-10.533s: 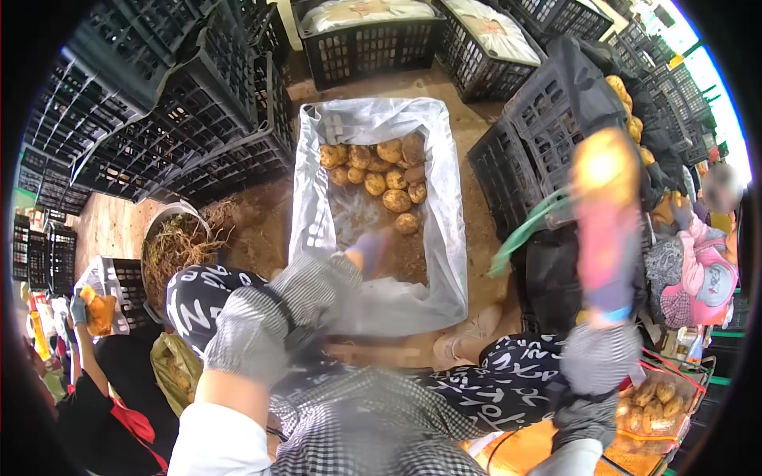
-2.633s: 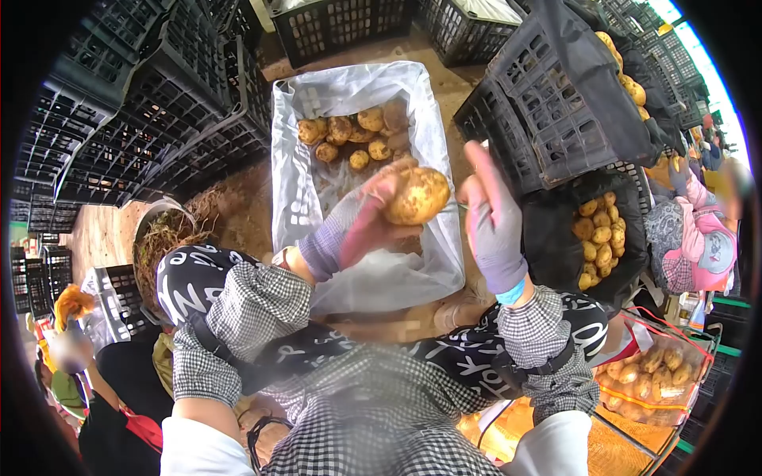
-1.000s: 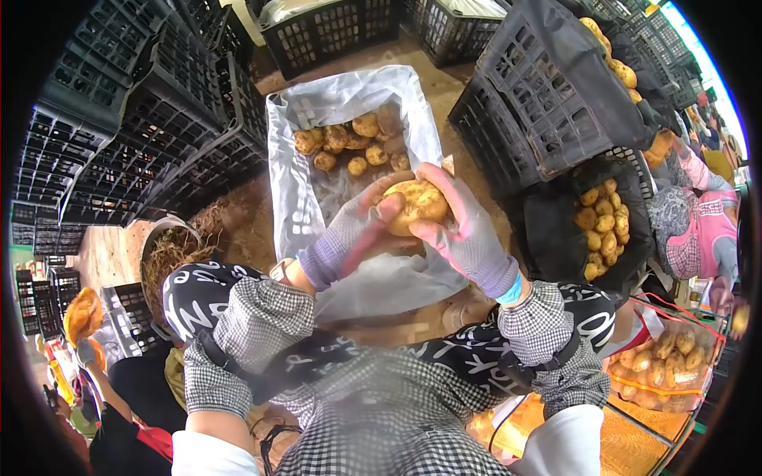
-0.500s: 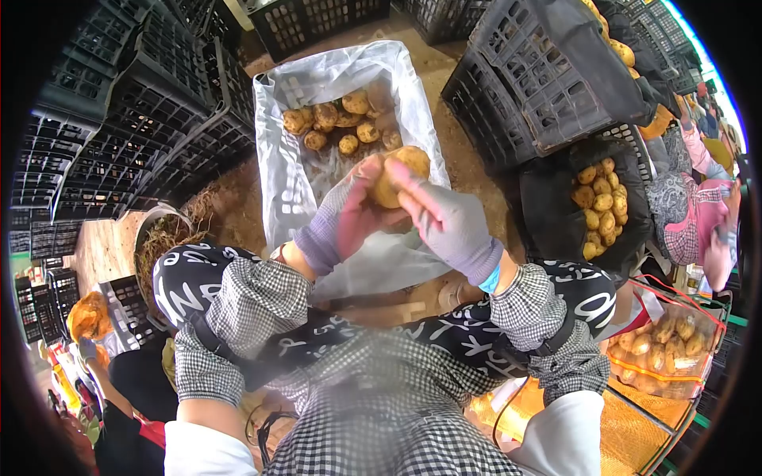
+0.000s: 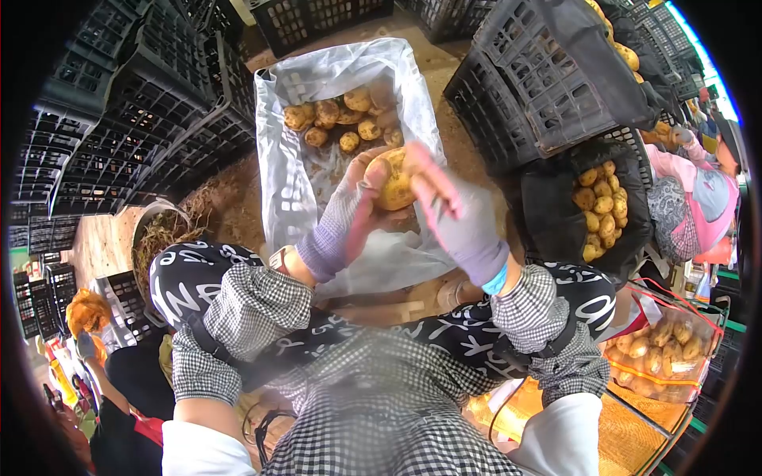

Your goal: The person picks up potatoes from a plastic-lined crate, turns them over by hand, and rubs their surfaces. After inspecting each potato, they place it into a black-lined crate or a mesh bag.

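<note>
A large yellow potato is held over the near part of a crate lined with white plastic. My left hand, in a grey and purple glove with pink fingers, grips it from the left. Beside the potato's right side is my right hand, gloved the same way, its fingers spread and slightly blurred. Whether its fingertips touch the potato is hard to tell. Several soil-marked potatoes lie at the far end of the lined crate.
Black crates are stacked at the left, others at the upper right. A black-lined crate holds potatoes. Bagged potatoes are at the lower right, a bucket of dry stems at the left. Co-workers sit at both sides.
My right hand has moved off the potato's front and its fingers have spread, showing more of the potato. The co-worker at the right has shifted posture.
</note>
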A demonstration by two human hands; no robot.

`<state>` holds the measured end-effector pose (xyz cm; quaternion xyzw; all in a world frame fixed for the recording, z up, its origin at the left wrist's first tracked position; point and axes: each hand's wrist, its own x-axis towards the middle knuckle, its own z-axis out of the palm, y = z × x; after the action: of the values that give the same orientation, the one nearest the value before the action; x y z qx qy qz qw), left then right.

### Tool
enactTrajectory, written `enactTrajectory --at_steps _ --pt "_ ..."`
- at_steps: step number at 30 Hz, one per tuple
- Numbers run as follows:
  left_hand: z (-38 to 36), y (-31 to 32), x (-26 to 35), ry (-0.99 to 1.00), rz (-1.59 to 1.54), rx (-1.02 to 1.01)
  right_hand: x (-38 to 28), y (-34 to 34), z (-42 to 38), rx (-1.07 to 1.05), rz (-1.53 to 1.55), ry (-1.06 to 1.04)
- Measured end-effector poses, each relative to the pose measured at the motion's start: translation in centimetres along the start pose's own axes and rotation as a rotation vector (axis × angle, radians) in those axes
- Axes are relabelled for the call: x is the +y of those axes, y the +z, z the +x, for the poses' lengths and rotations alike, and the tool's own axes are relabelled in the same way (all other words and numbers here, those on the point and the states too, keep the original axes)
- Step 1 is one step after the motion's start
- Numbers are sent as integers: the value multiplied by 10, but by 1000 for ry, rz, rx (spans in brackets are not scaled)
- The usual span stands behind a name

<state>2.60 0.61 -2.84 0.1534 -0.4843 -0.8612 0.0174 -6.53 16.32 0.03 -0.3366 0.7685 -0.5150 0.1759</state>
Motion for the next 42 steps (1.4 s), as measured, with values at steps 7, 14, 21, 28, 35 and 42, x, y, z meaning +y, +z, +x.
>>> enactTrajectory --at_steps 7,14,21,28,35,42 --pt "3 -3 6 -17 -20 8 13 -17 16 216 291 151" --pt "-4 6 18 372 729 29 5 -17 6 -381 1034 562" --pt "0 0 29 130 21 -159 10 -21 8 -320 1069 236" --pt "0 1 31 83 173 -164 -6 -30 10 -232 744 171" --pt "-2 -4 42 173 354 -156 18 -29 8 -348 917 247" --pt "-8 5 40 222 305 -130 18 -22 4 -190 623 88"
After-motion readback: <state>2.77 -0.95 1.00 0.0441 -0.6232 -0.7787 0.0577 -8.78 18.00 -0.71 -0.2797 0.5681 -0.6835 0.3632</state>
